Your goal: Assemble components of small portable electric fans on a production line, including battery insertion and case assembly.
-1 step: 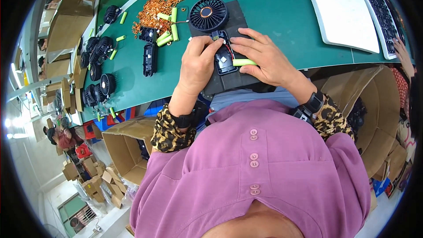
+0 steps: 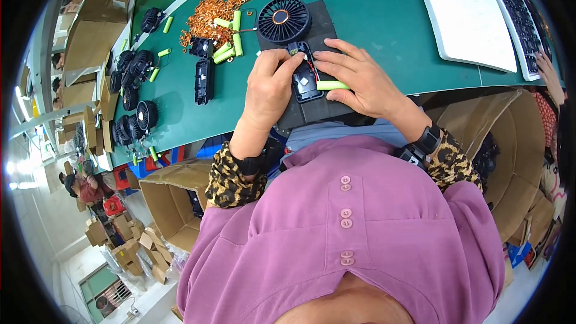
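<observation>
A black handheld fan (image 2: 284, 19) lies on a dark mat (image 2: 323, 17) in front of me, its handle casing (image 2: 308, 91) open toward me. A small circuit board (image 2: 293, 50) and thin red wires show inside the casing. My left hand (image 2: 270, 83) is closed in a pinch at the board's edge; what its fingertips grip is too small to make out. Across the casing's right side lies my right hand (image 2: 365, 78), fingertips by the wires. Between its thumb and fingers sits a green battery cell (image 2: 331, 85), the cell's right end hidden by the hand.
Left of the mat lie a black casing part (image 2: 204, 81), loose green cells (image 2: 237, 43) and a heap of copper-coloured rings (image 2: 213, 12). More black fans (image 2: 137, 66) stand farther left. A white tray (image 2: 465, 18) is at right. Cardboard boxes (image 2: 171, 195) flank me below the table edge.
</observation>
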Demonstrator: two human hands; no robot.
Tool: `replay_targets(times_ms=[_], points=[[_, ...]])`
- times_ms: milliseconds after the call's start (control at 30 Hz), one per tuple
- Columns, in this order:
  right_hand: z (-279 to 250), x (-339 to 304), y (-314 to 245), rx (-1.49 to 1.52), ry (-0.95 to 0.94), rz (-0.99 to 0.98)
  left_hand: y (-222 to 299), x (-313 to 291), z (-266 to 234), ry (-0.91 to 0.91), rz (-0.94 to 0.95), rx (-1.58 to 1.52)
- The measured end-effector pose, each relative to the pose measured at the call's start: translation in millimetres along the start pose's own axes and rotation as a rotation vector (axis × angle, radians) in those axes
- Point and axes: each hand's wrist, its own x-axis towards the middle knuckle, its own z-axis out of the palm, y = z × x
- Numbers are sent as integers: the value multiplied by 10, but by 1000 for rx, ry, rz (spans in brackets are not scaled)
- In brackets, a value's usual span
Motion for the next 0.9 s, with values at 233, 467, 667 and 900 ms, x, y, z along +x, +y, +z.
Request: replay_targets(times_ms=[233,467,667,900], points=[[24,-9,12,38,18,-17,-20,38,-5,-46,25,1],[16,-3,8,41,30,-10,-54,-22,4,-17,12,-47],[33,-4,27,118,84,-10,-95,-121,-8,1,3,-99],[-46,-71,-129,25,123,69,-107,-144,-10,-15,-1,-103]])
